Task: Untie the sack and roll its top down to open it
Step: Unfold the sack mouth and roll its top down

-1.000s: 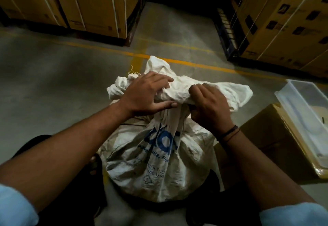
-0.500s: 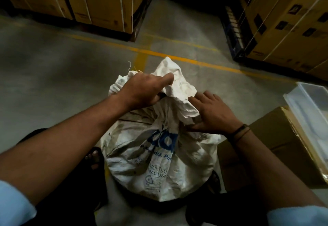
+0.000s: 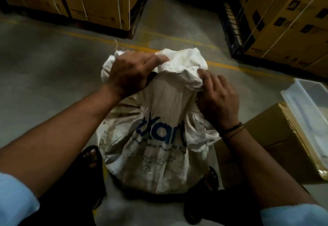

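White sack [image 3: 159, 137]: top looser than before, seemingly untied; rolling comes next.
Left hand [image 3: 129, 76]: grips the top bunch.
Right hand [image 3: 218, 99]: pinches the neck fabric.

Strapped cardboard cartons [image 3: 99, 0] are standing in stacks at the far left, and a second carton stack [image 3: 287, 21] is sitting on a dark pallet [image 3: 230, 30] at the far right. A yellow line [image 3: 221, 65] is running across the concrete floor [image 3: 44, 69]. A clear plastic bin [image 3: 308, 105] is resting on a brown box [image 3: 266, 145] (right edge of view).
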### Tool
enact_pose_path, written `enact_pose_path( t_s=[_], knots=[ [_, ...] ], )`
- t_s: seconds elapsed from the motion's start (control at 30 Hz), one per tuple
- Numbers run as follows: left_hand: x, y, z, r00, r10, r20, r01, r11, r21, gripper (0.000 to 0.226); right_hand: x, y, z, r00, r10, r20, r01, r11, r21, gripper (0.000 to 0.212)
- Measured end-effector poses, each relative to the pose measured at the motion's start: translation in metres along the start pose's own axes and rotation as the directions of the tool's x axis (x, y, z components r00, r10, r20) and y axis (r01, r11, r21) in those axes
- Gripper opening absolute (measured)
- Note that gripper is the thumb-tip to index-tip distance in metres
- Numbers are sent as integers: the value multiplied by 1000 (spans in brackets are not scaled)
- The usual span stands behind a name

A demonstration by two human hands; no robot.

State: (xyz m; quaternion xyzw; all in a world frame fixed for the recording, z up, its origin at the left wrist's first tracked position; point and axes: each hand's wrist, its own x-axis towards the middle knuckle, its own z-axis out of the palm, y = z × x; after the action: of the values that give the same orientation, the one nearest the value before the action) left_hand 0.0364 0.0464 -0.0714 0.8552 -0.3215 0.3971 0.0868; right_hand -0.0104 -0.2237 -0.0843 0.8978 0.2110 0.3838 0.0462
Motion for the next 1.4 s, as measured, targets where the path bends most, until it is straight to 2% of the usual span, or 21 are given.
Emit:
enact_pose_path(
  t_s=[0.07,0.1,0.2,0.27,0.33,0.43,0.47,0.53,0.63,0.7,0.83,0.93,1.03,1.1,1.17,1.2,1.27,1.33,1.4],
  knots=[
    [-1,4,6,982,-18,187,40,993,-114,37,-6,1,6,998,-34,45,30,996,80,45],
    [-3,9,7,950,-19,312,78,981,-178,42,-9,0,7,997,-48,61,42,994,106,47],
    [-12,31,6,770,-9,638,309,880,-361,67,-18,-15,7,985,-141,97,128,983,129,53],
    [-17,38,9,699,-7,715,400,833,-383,60,-19,-25,7,976,-175,130,153,974,166,55],
    [-19,33,12,646,-1,763,469,789,-396,49,-18,-30,6,967,-159,198,105,960,261,67],
    [-21,22,13,556,40,830,502,780,-374,50,-17,-31,5,948,-36,316,-128,867,481,94],
    [-21,20,14,559,42,828,481,798,-364,52,-16,-32,5,944,20,329,-203,823,530,99],
    [-18,17,12,617,42,786,447,803,-394,55,-14,-33,7,941,84,328,-263,790,553,109],
    [-13,5,4,678,57,733,468,735,-491,54,-16,-37,12,922,43,385,-231,859,457,131],
    [-12,-3,1,678,98,728,462,714,-526,43,-22,-43,17,900,37,435,-210,911,356,132],
    [-10,-8,-4,654,108,748,459,730,-507,29,-19,-36,21,902,170,397,-290,920,265,115],
    [-4,-14,-6,643,79,761,441,775,-453,25,-7,-6,18,951,190,245,-238,954,183,93],
    [3,-13,-13,643,50,764,469,764,-444,44,-1,13,9,996,82,22,-83,995,56,62],
    [5,-11,-16,638,35,770,491,752,-440,52,2,15,7,998,-63,-30,65,995,70,60],
    [2,-10,-15,652,13,758,443,805,-394,49,4,12,6,986,-165,27,160,977,139,69],
    [1,-10,-14,668,-13,744,392,856,-337,51,4,11,7,981,-169,98,148,970,195,75],
    [-4,-10,-10,768,-27,640,224,947,-229,58,6,10,4,943,-102,316,-19,933,359,88],
    [-8,-10,-8,865,-3,502,75,990,-123,51,3,10,2,868,-63,493,-219,842,493,91],
    [-10,-12,-5,925,10,380,7,999,-44,42,-2,5,1,785,-79,614,-319,798,511,99]
  ],
)
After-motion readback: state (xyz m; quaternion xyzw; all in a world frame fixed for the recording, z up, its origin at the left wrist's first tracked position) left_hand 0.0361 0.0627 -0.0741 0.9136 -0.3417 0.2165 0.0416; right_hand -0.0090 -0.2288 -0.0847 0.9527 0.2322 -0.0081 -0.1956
